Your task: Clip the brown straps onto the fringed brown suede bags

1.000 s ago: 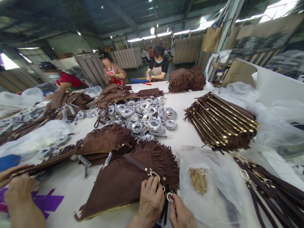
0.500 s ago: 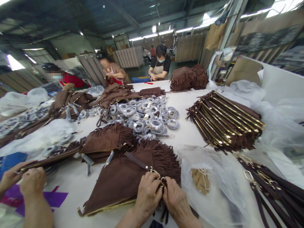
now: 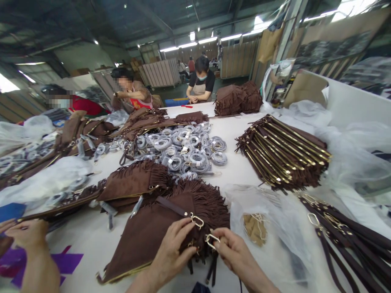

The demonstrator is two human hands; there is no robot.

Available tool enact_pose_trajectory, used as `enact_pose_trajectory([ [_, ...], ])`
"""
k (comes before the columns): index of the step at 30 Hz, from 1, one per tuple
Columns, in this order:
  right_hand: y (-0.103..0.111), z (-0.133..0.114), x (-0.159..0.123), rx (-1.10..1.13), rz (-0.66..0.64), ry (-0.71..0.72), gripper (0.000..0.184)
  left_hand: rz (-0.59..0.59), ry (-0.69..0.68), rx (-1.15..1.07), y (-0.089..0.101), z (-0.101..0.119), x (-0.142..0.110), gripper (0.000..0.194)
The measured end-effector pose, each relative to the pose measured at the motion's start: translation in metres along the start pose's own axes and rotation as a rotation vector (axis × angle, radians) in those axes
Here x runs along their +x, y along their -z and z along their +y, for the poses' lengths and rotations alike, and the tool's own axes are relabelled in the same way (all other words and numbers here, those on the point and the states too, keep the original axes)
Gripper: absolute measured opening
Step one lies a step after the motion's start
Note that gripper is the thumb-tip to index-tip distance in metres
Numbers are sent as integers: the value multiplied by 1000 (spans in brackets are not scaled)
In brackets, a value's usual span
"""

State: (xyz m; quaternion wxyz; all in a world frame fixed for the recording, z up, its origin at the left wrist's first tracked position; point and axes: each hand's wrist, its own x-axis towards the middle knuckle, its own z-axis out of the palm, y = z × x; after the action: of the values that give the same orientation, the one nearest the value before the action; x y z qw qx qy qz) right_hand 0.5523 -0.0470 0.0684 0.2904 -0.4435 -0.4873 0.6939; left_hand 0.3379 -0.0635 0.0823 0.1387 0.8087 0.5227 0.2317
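Observation:
A brown fringed bag [image 3: 152,232] with a gold zip lies flat on the table in front of me. My left hand [image 3: 172,246] rests over its lower right part, thumb and fingers apart. Just beyond my left fingertips, a gold oval clasp [image 3: 198,221] on a short brown strap [image 3: 171,205] lies on the bag. My right hand [image 3: 229,249] pinches a second gold oval clasp [image 3: 211,241] between thumb and fingers, at the bag's right edge. Dark strap ends [image 3: 212,270] hang below, partly hidden between my hands.
Wrapped grey coiled straps [image 3: 189,148] are heaped mid-table. More brown bags [image 3: 284,150] are stacked at right, near loose brown straps [image 3: 345,236]. A plastic bag with tan tags [image 3: 255,228] lies beside my right hand. Another person's hands [image 3: 29,236] work at left; several people stand opposite.
My hands have moved apart, and my left fingers have spread and come off the metal hardware. The gold clasp in my right hand now shows more fully. The view has shifted slightly.

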Motion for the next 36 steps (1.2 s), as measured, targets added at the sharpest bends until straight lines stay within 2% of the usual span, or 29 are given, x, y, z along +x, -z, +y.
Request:
enact_pose_trajectory([
  [3,-2,-31,10,-19,21,-2,26,66,-3,49,3,-10,-15,47],
  [6,-5,-46,17,-96,22,13,23,57,-16,99,3,-14,-20,40],
  [10,-5,-44,15,-110,-8,26,23,43,-25,169,5,-13,-15,31],
  [14,-1,-28,10,-124,4,18,25,-22,-119,263,8,-16,-15,28],
  [16,1,-21,7,-81,18,-34,29,-37,-166,325,8,-19,-20,29],
  [20,0,-26,2,74,47,-120,37,76,-171,367,9,-14,-25,28],
  [23,-7,-47,7,132,-27,-88,35,135,-133,257,13,8,-18,27],
  [24,-11,-55,11,142,-67,-85,34,131,-174,219,13,17,-15,25],
  [26,-20,-71,23,146,-151,-121,33,85,-357,168,8,35,-6,21],
  [28,-30,-83,37,96,-224,-170,30,15,-532,183,-3,46,3,29],
  [29,-33,-88,44,57,-260,-180,27,-2,-557,229,-10,48,7,33],
  [30,-35,-92,50,30,-289,-168,25,-4,-522,292,-16,48,11,34],
  [32,-32,-94,58,49,-278,-57,25,7,-302,413,-23,42,17,31],
  [34,-23,-85,59,85,-134,86,27,3,-39,446,-23,30,20,30],
  [36,-12,-63,53,-18,73,160,23,-26,101,397,-19,17,18,29],
])
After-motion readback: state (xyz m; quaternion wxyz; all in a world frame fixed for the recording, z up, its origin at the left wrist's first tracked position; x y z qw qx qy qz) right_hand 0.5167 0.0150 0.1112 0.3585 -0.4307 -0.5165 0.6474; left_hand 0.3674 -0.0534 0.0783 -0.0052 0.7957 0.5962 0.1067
